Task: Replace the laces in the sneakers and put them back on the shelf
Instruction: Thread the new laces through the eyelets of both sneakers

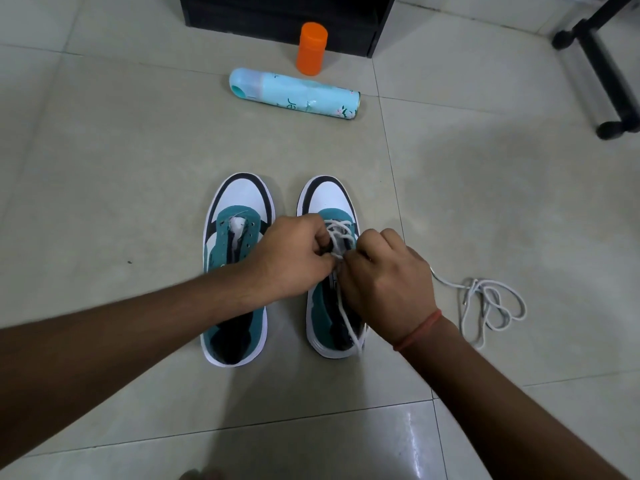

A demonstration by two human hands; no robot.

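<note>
Down on the tiled floor (138, 168) stand two teal-and-white sneakers side by side: the left sneaker (239, 237) unlaced, the right sneaker (329, 202) partly threaded. Over it, the left hand (294, 254) and right hand (388, 282) each pinch its white lace (337, 233). One loose lace (491, 306) lies further right. Beyond, one fallen spray can (294, 93), one orange bottle (311, 48).

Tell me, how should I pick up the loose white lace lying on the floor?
Pinch the loose lace at its straight tail end nearest the right hand, coming from above. That end lies flat and single, while the rest is a tangle of loops, so your grip won't snag.
</note>
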